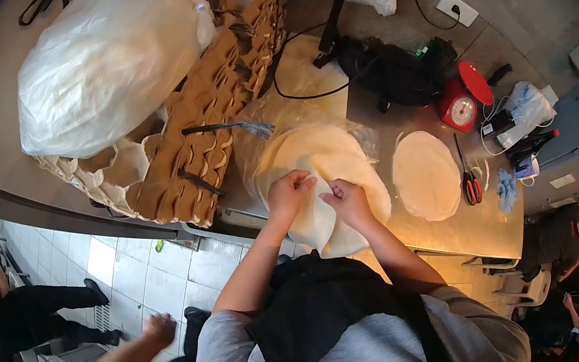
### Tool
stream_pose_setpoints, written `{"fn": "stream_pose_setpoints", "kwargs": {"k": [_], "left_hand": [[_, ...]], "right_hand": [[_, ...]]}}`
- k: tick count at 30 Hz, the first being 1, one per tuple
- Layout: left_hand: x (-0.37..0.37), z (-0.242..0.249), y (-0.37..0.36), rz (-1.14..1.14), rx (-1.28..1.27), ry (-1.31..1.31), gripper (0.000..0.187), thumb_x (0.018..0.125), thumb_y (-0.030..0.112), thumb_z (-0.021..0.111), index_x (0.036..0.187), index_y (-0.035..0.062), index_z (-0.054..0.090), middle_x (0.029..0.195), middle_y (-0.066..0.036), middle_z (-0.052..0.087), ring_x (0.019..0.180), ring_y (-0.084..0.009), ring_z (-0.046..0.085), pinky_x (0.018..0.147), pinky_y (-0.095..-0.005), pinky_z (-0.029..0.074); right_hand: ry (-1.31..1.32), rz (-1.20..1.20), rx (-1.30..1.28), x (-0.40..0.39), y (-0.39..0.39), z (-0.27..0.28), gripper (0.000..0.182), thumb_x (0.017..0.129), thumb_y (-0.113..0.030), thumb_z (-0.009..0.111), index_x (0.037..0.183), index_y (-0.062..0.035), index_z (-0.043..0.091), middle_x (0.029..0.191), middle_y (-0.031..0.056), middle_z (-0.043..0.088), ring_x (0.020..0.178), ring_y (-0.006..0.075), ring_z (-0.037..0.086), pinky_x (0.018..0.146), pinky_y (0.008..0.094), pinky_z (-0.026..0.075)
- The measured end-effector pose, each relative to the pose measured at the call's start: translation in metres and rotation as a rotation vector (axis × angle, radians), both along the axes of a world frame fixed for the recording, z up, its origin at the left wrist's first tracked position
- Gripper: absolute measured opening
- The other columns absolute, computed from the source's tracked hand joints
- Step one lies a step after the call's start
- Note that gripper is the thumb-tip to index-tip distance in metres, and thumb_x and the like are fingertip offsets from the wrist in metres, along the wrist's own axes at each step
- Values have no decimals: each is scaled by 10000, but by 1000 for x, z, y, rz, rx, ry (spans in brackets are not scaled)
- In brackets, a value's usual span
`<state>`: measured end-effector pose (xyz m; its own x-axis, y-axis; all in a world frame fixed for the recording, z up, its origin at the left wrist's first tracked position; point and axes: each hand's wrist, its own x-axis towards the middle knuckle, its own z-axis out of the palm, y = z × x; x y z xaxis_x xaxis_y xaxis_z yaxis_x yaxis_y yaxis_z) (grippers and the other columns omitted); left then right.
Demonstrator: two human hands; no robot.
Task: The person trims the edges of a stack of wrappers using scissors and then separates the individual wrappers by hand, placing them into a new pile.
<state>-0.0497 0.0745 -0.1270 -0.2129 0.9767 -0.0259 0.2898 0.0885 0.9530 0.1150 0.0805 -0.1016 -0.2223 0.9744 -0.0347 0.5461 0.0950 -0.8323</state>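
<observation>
My L hand (pixel 290 194) & R hand (pixel 348 204) each pinch the pale sheet (pixel 334 154) on the worktop (pixel 492 230), prob. b/c fingertip grips control thin folds w/o tearing

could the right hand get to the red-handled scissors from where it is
Probably yes: the scissors lie just past the flat dough round, nothing standing between, though the right hand would first release the sheet.

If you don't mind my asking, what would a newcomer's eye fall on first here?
Probably the big white plastic bag atop brown moulded trays at upper left. Next, at the centre, the left hand and right hand gripping a pale, floppy sheet. The red dial scale also stands out, towards the right.
</observation>
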Motion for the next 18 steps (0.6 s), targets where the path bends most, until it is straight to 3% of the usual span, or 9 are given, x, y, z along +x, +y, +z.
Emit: {"fn": "stream_pose_setpoints", "kwargs": {"k": [3, 6, 9, 12, 15, 16, 18], "left_hand": [[4, 6, -2, -13, -1, -7, 240, 801, 252, 696, 910, 38, 693, 711, -102, 660, 627, -185, 624, 612, -291, 482], [-1, 4, -4, 84, 78, -88, 197, 802, 212, 694, 883, 33, 697, 699, -100, 660, 607, -168, 620, 604, -286, 483], [-14, -16, -1, 180, 35, -128, 162, 804, 177, 687, 871, 30, 694, 713, -103, 667, 618, -160, 628, 608, -277, 487], [-19, -1, 3, 116, -27, 30, 236, 799, 263, 689, 895, 47, 686, 727, -102, 669, 675, -215, 652, 632, -314, 502], [-18, 9, 11, 60, -54, 193, 322, 783, 336, 693, 956, 65, 672, 744, -107, 669, 702, -255, 655, 645, -348, 504], [-15, 10, 13, 29, -49, 254, 352, 777, 359, 694, 978, 72, 666, 749, -110, 669, 708, -267, 654, 648, -359, 504], [-15, 9, 14, -26, -137, 263, 386, 773, 377, 691, 1016, 79, 654, 766, -119, 669, 731, -278, 656, 657, -372, 503]], "right_hand": [[37, -40, -41, -4, 8, -5, 133, 827, -114, 667, 849, 9, 623, 640, 32, 575, 593, 81, 507, 561, 257, 423], [-24, -48, -5, 7, 18, -22, 186, 796, -166, 688, 840, 4, 626, 663, 129, 618, 575, 208, 575, 576, 317, 459], [-11, -97, 38, 20, 21, -28, 183, 798, -163, 684, 844, 4, 625, 674, 130, 627, 585, 213, 588, 581, 313, 464], [-33, -96, -60, 19, 22, -25, 171, 801, -158, 680, 842, -2, 624, 681, 135, 631, 598, 214, 600, 593, 316, 472], [67, -94, -66, 13, 25, -40, 111, 853, -117, 641, 854, -11, 611, 675, 42, 607, 629, 95, 542, 590, 265, 445], [-25, -75, -81, 9, 25, -38, 97, 868, -120, 624, 882, -25, 613, 711, 46, 614, 668, 101, 553, 614, 268, 451], [56, -57, -68, -1, 21, -42, 103, 880, -134, 612, 891, -31, 615, 744, 52, 618, 699, 106, 551, 633, 282, 452]]}}
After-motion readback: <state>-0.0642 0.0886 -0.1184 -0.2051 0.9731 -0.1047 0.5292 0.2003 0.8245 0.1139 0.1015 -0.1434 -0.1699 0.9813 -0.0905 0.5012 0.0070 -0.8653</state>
